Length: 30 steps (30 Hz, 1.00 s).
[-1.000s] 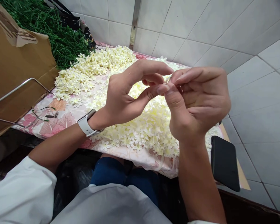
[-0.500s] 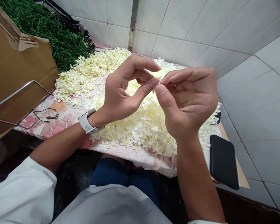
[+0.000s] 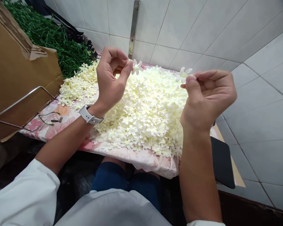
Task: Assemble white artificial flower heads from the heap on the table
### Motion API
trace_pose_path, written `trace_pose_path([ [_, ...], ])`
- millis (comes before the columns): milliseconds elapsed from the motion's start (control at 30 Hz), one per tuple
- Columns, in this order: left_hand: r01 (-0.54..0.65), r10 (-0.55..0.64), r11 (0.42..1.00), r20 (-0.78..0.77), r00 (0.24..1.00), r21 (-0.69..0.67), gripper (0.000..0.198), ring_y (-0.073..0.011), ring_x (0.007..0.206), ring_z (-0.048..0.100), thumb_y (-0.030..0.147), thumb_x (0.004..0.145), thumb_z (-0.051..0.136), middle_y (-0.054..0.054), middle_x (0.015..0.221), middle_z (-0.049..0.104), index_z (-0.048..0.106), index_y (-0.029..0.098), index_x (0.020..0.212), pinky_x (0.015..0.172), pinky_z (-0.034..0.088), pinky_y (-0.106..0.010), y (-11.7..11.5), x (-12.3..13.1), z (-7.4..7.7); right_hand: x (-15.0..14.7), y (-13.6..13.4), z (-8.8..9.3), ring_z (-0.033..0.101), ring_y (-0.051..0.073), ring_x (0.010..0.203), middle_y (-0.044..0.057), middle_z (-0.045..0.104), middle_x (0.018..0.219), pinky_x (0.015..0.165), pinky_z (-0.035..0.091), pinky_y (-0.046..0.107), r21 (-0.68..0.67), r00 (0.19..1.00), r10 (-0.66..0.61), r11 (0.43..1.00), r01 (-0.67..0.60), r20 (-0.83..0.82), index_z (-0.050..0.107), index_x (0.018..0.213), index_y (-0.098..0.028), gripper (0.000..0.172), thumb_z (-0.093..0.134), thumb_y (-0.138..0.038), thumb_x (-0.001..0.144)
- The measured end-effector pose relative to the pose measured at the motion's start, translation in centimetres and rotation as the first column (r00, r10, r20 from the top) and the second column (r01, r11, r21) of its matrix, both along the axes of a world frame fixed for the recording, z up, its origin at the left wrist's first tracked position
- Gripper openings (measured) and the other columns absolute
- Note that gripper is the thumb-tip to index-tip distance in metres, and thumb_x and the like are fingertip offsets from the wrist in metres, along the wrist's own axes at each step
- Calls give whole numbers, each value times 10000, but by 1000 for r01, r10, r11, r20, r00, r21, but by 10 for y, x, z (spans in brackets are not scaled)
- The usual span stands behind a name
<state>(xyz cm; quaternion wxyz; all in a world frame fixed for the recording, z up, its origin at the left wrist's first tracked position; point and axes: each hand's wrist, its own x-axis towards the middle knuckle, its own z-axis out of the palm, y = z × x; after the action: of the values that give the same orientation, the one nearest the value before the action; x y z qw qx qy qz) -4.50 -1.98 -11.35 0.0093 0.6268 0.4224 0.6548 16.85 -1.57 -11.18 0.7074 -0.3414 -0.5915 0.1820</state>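
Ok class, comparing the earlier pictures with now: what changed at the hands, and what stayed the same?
The left hand and right hand have drawn apart from their close pinch. The left now pinches a flower, the right another flower. The flower heap and phone stayed put.

Big white tiles (image 3: 179, 28) cover the walls (the lines between them are gray), and a thin metal strip (image 3: 133, 29) runs up them. A brown cardboard box (image 3: 19, 72) stands at the left.

Two hands (image 3: 109, 78), two cream flowers (image 3: 136, 67) — one per hand (the heap (image 3: 141, 116) uncountable)
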Motion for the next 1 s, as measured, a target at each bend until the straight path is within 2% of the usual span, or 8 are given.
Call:
trace_pose_path([
  [100, 12, -16, 996, -48, 999, -86, 330, -168, 922, 720, 553, 1001, 514, -33, 949, 662, 556, 243, 1105, 794, 568, -324, 6, -4, -5, 4, 7, -1, 655, 155, 759, 6, 667, 855, 773, 594, 370, -62, 1000, -9, 998, 9, -13, 644, 858, -237, 114, 745, -206, 817],
  [267, 8, -38, 988, -190, 981, -156, 374, -166, 903, 712, 528, 1004, 516, -71, 960, 761, 682, 195, 965, 761, 540, -311, 5, -3, -3, 10, 10, 7, 641, 140, 725, 21, 697, 809, 725, 547, 330, -128, 998, -16, 992, 9, -53, 712, 832, -194, 148, 688, -63, 767],
  [400, 61, -73, 992, -111, 991, -108, 395, -169, 880, 689, 594, 975, 529, -52, 953, 766, 691, 235, 961, 765, 550, -347, 12, -21, 23, 25, -3, 23, 598, 110, 655, 12, 673, 720, 638, 495, 284, -112, 987, 14, 993, -32, -158, 719, 766, -154, 128, 712, -35, 721],
  [600, 185, -185, 983, 70, 980, 4, 438, -165, 796, 642, 677, 879, 633, 2, 908, 762, 652, 254, 990, 699, 539, -363, 2, -95, 70, 48, -54, 28, 609, 131, 620, 20, 686, 703, 610, 449, 312, -1, 984, 34, 999, -35, -175, 770, 757, -171, 151, 783, -45, 675],
  [733, -104, 105, 990, 8, 994, -99, 455, -120, 670, 576, 694, 863, 641, 9, 763, 732, 684, 241, 874, 645, 493, -318, -45, -136, 61, 61, -119, -2, 624, 195, 679, 54, 702, 731, 660, 466, 393, -47, 986, -46, 998, 39, -159, 807, 776, -240, 214, 819, -73, 643],
  [800, -330, 290, 909, -183, 939, -256, 367, -134, 706, 569, 572, 888, 674, -9, 765, 721, 692, 210, 828, 685, 482, -305, -70, -155, 43, 69, -156, -29, 643, 239, 732, 70, 691, 753, 631, 506, 399, -188, 993, 92, 977, -104, -71, 799, 803, -297, 185, 802, -143, 701],
  [867, -490, 301, 802, -477, 826, -342, 252, -149, 702, 540, 413, 920, 640, -12, 756, 701, 692, 179, 843, 745, 470, -301, -88, -173, 22, 73, -188, -60, 688, 257, 731, 69, 679, 729, 589, 573, 366, -352, 930, 365, 876, -331, 34, 766, 780, -319, 98, 772, -223, 764],
  [1000, -515, 154, 757, -656, 739, -402, 178, -142, 707, 473, 340, 839, 740, -16, 796, 671, 707, 165, 840, 829, 452, -308, -109, -194, -14, 61, -228, -120, 712, 185, 750, 46, 702, 796, 693, 596, 252, -625, 750, 662, 589, -512, 9, 728, 802, -263, 76, 709, -300, 866],
])
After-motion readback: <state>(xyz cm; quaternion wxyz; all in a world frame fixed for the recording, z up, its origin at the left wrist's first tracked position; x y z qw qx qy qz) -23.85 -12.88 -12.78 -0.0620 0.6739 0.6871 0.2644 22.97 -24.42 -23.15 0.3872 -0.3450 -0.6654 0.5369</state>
